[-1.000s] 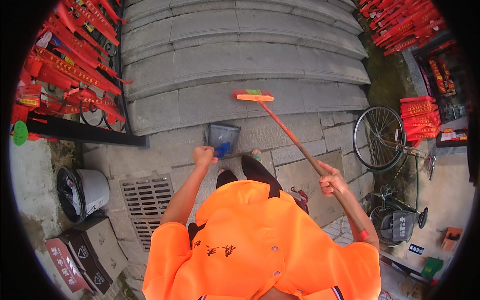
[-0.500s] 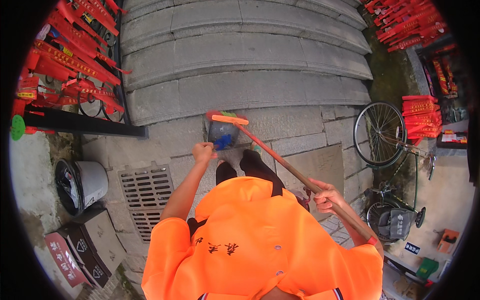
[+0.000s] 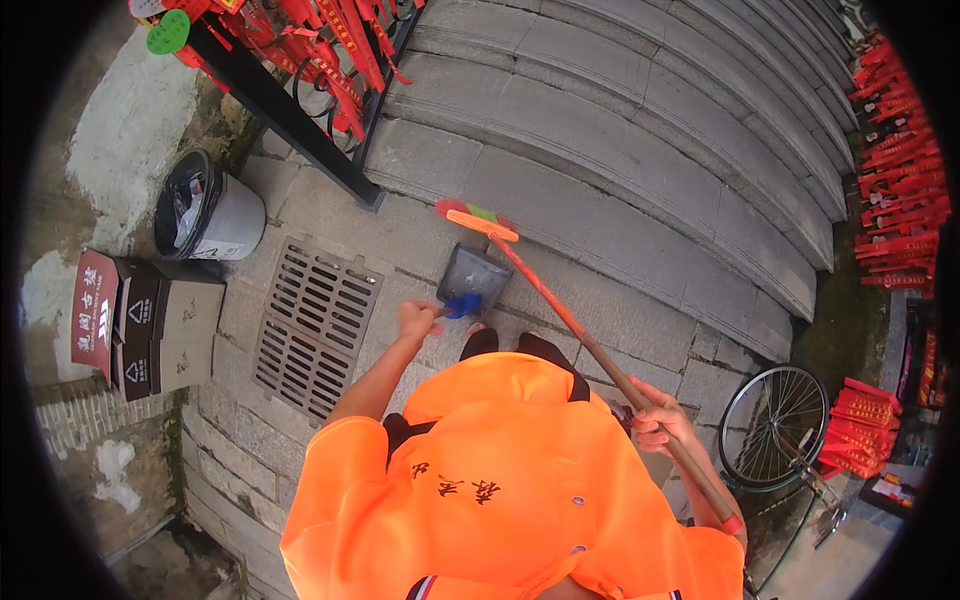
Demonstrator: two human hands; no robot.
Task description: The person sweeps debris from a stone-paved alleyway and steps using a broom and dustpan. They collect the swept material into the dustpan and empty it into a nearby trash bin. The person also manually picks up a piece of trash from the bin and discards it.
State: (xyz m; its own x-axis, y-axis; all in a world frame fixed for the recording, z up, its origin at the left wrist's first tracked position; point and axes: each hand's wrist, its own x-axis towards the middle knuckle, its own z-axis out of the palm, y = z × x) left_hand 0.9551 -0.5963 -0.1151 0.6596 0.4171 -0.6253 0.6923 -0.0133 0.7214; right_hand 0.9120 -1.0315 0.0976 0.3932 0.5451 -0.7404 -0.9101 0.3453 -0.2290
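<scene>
My left hand (image 3: 418, 320) grips the blue handle of a grey dustpan (image 3: 471, 280) that rests on the stone paving in front of me. My right hand (image 3: 660, 425) is closed around the long wooden handle of a broom (image 3: 560, 310). Its orange head (image 3: 480, 222) sits at the far edge of the dustpan, near the foot of the lowest stone step. I wear an orange shirt that hides my legs and feet.
A metal drain grate (image 3: 315, 325) lies left of the dustpan. A grey bin (image 3: 205, 210) and a boxy sorting bin (image 3: 150, 325) stand further left. Black railing with red ribbons (image 3: 300, 70) is behind. Wide stone steps (image 3: 640, 120) rise ahead. A bicycle wheel (image 3: 775, 425) is at right.
The view has swung so the steps now run diagonally. The broom head has come in from out on the paving to the dustpan's far edge. Both hands keep their grips.
</scene>
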